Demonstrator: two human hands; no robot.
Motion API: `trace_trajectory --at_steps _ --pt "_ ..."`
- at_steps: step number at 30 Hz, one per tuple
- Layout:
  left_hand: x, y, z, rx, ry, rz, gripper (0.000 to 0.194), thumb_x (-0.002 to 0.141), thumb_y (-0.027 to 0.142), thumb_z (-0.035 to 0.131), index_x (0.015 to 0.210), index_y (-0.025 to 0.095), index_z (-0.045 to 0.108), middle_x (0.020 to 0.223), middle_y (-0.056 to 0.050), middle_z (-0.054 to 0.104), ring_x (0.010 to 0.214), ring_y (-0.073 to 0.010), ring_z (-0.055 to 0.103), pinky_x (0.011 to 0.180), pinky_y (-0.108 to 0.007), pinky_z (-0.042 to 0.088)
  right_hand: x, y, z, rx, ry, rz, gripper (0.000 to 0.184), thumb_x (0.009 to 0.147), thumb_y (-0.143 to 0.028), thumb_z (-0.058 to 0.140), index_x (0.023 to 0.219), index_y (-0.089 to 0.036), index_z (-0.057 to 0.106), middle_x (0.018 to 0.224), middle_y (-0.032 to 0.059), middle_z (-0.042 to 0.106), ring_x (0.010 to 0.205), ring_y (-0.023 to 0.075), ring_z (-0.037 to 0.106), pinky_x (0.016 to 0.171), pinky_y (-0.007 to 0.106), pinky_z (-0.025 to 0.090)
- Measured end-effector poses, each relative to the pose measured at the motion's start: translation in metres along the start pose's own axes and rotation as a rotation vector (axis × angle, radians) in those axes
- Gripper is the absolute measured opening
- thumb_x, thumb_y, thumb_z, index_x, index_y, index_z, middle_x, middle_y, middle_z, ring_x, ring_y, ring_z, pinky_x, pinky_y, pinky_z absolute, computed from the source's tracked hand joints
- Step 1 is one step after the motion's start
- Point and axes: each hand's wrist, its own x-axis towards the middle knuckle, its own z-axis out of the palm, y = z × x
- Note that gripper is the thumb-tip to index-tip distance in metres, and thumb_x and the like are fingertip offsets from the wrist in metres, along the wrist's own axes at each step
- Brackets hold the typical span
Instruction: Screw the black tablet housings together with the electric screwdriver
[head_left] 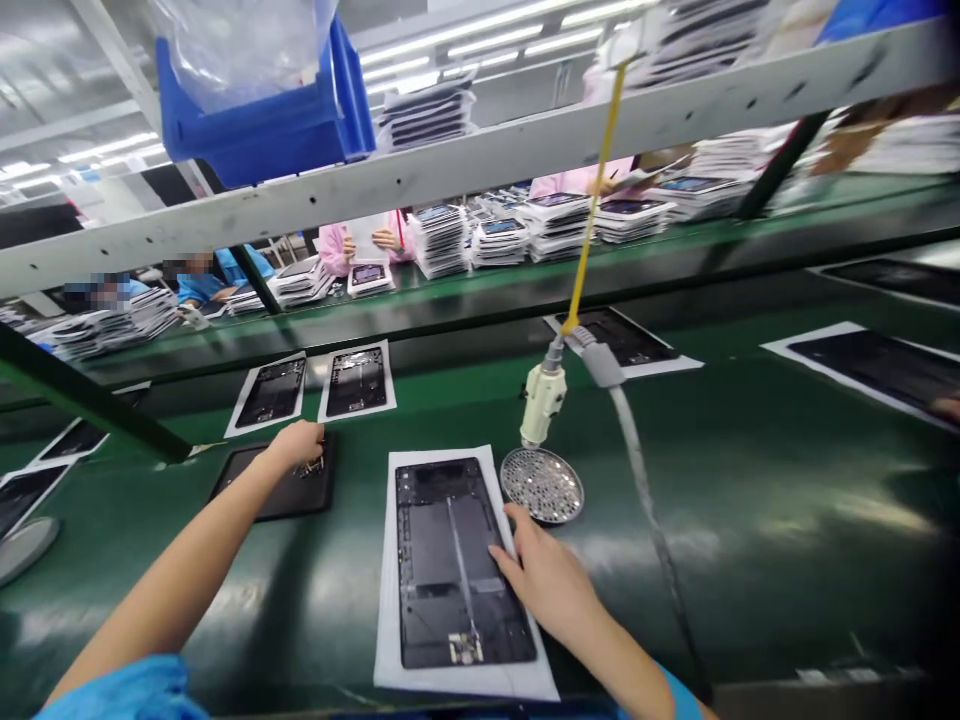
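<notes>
A dark tablet back panel [450, 560] lies on a white sheet [386, 620] in front of me on the green belt. My right hand [544, 575] rests flat on its right edge, fingers stretched out. My left hand [298, 442] reaches to a second dark panel [277, 490] further left and lies on its top edge, fingers curled down; I cannot make out anything in them. A round dish of small screws [542, 485] sits just beyond my right hand, under a hanging cream electric screwdriver [541, 400].
More panels on white sheets [358, 380] lie along the green conveyor [750, 480]. A grey shelf rail [480, 160] with a blue bin [262, 125] runs overhead. Stacks of trays [555, 225] and other people in pink and blue stand across the line.
</notes>
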Motion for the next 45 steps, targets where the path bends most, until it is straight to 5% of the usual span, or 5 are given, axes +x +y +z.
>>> trace_trajectory --at_steps 7,18,26,32,45 --pt "-0.044 -0.003 -0.028 -0.196 0.173 -0.011 0.028 0.088 0.028 0.050 0.100 0.020 0.074 0.095 -0.007 0.078 0.087 -0.0232 0.073 0.077 -0.028 0.050 -0.005 -0.002 -0.012 -0.228 -0.013 -0.022 0.022 0.101 -0.026 0.047 0.103 -0.019 0.067 0.106 0.0105 0.075 0.090 0.0265 0.075 0.067 0.030 0.044" --pt "-0.064 0.136 0.043 -0.910 0.409 0.240 0.023 0.092 0.034 0.053 0.091 0.021 0.072 0.084 -0.002 0.077 0.075 -0.0188 0.070 0.072 -0.029 0.054 -0.015 0.004 0.000 -0.239 0.023 -0.074 0.031 0.099 -0.024 0.049 0.077 -0.019 0.070 0.081 0.0105 0.078 0.074 0.0223 0.075 0.061 0.027 0.038" --pt "-0.062 0.141 0.063 -0.792 0.607 0.405 0.021 0.099 0.026 0.051 0.093 0.021 0.070 0.090 -0.005 0.074 0.084 -0.0183 0.070 0.080 -0.030 0.056 0.014 0.020 -0.013 0.271 0.502 -0.190 0.032 0.098 -0.044 0.049 0.080 -0.022 0.062 0.071 0.0032 0.068 0.061 0.0180 0.063 0.062 0.030 0.049" --pt "-0.052 0.143 0.072 -0.623 0.620 0.462 0.022 0.099 0.021 0.052 0.096 0.022 0.073 0.094 -0.006 0.073 0.089 -0.0183 0.070 0.082 -0.029 0.057 0.069 -0.006 -0.047 0.511 0.860 -0.183 0.070 0.083 -0.062 0.067 0.134 -0.016 0.054 0.143 0.0213 0.057 0.133 0.0356 0.055 0.108 0.055 0.048" --pt "-0.081 0.164 0.062 -0.355 0.491 0.384 0.019 0.098 0.025 0.053 0.107 0.019 0.069 0.107 -0.013 0.070 0.098 -0.0265 0.063 0.079 -0.040 0.054 0.107 -0.003 -0.076 0.980 0.641 -0.296 0.026 0.075 -0.032 0.080 0.096 -0.019 0.072 0.077 0.0005 0.069 0.056 0.0120 0.060 0.054 0.027 0.051"
